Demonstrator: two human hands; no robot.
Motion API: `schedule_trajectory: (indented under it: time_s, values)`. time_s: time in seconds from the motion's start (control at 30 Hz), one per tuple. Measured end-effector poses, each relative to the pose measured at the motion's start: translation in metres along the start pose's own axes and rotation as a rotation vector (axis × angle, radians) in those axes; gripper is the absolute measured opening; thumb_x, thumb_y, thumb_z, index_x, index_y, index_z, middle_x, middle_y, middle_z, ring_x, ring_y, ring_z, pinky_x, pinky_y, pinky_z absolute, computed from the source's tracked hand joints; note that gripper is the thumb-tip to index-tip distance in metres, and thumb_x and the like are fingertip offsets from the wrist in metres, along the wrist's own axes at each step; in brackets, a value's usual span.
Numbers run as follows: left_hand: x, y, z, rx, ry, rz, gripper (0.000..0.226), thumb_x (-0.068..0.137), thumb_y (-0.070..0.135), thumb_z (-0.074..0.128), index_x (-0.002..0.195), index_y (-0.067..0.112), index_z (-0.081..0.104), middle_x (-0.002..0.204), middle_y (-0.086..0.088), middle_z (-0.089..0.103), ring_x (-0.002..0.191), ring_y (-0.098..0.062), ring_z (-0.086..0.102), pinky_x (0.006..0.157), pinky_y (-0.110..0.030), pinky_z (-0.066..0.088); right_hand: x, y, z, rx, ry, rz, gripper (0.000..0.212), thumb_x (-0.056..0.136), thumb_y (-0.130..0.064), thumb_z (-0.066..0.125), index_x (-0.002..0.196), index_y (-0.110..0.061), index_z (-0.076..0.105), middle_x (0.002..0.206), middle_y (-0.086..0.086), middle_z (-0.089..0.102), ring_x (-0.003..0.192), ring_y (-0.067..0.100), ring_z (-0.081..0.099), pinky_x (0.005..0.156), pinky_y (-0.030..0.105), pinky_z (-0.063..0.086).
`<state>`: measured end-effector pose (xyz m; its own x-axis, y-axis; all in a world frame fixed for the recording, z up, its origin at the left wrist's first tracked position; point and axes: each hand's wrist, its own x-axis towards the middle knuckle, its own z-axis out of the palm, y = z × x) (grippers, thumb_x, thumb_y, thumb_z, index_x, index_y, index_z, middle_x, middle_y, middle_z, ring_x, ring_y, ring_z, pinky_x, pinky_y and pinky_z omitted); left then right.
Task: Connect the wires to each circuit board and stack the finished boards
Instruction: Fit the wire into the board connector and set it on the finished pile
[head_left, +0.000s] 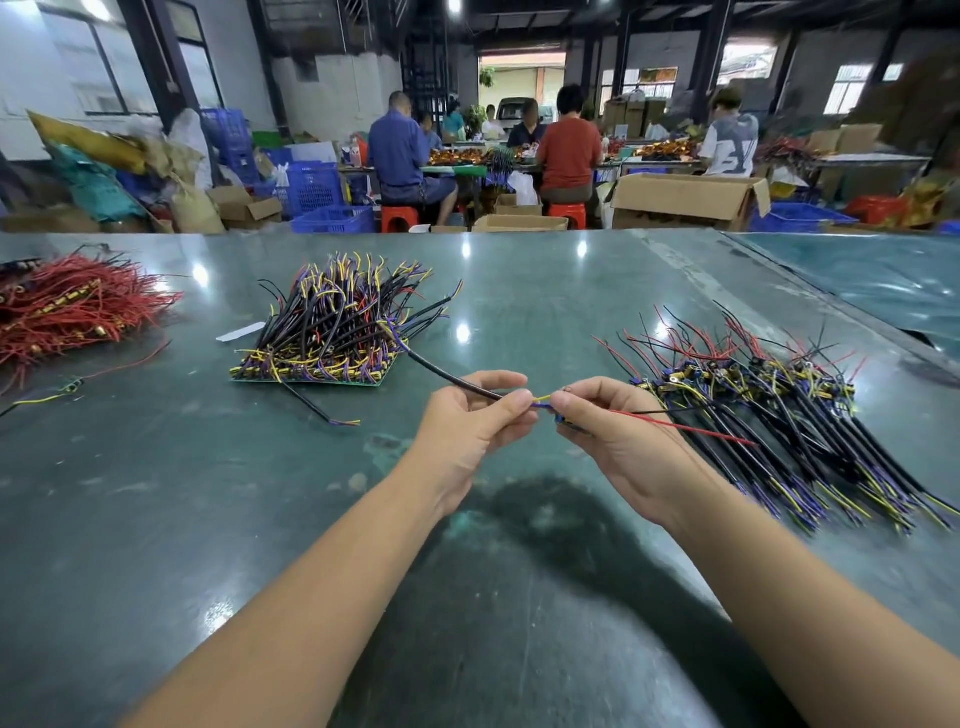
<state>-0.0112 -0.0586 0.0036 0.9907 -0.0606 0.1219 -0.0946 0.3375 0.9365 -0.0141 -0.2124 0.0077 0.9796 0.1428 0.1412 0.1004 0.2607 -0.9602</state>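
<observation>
- Head view puts both my hands over the green table (519, 597), meeting just above its middle. My left hand (470, 421) pinches the end of a black sheathed cable (457, 378) between thumb and forefinger; yellow and blue inner wires (540, 402) poke out of the sheath towards the other hand.
- My right hand (605, 426) pinches a small part, which I take to be a circuit board, though the fingers hide nearly all of it. A thin red lead (691, 427) and a black one trail from it to the right.
- Risk, as I judge it: the stripped ends are fine and limp, so a slight misalignment could bend one aside instead of seating it, or swap yellow for blue.
- The sheath is smooth and glossy; a light pinch could let it slip or twist as I push.
- The cable's far end runs back to the stacked pile (332, 332); a tug might drag neighbours off that heap.
- The trailing red lead lies near the finished bundle (789, 421) on the right and could snag among its bristling wires.
- The stacked pile sits on a flat green panel, wires standing up like a brush. A loose red wire heap (67, 312) lies at far left.
- The tabletop is hard, shiny and scuffed, so dropped parts would likely slide.
</observation>
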Motion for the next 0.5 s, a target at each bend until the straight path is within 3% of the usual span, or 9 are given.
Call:
schedule_trajectory:
  time_s: [0.13, 0.33, 0.5]
  values:
    - [-0.0024, -0.0016, 0.0021, -0.017, -0.065, -0.054, 0.010, 0.086, -0.002, 0.061, 0.082, 0.006, 0.066, 0.071, -0.005, 0.071, 0.061, -0.009, 0.066, 0.064, -0.019, 0.054, -0.0005, -0.0030, -0.0048, -0.016, -0.046, -0.006, 0.008, 0.072, -0.016, 0.069, 0.071, -0.012, 0.062, 0.073, 0.004, 0.066, 0.071, 0.010, 0.058, 0.071, 0.018, 0.047]
    - [-0.0007, -0.0012, 0.0069, -0.074, -0.017, 0.020, 0.015, 0.084, -0.006, 0.061, 0.082, 0.007, 0.068, 0.072, -0.006, 0.072, 0.063, -0.011, 0.067, 0.065, -0.019, 0.055, 0.0046, 0.0000, -0.0005, 0.311, 0.019, 0.117, 0.011, 0.068, -0.012, 0.068, 0.076, -0.010, 0.061, 0.073, 0.004, 0.070, 0.067, 0.010, 0.062, 0.063, 0.016, 0.053]
    - [0.0008, -0.0053, 0.0045, -0.059, 0.121, 0.146, 0.015, 0.085, -0.006, 0.061, 0.087, 0.007, 0.069, 0.075, -0.002, 0.072, 0.067, -0.009, 0.066, 0.069, -0.018, 0.054, 0.0029, 0.0014, 0.0016, 0.380, 0.013, 0.140, 0.023, 0.072, -0.010, 0.069, 0.094, -0.007, 0.063, 0.081, 0.007, 0.072, 0.072, 0.015, 0.069, 0.074, 0.021, 0.056]
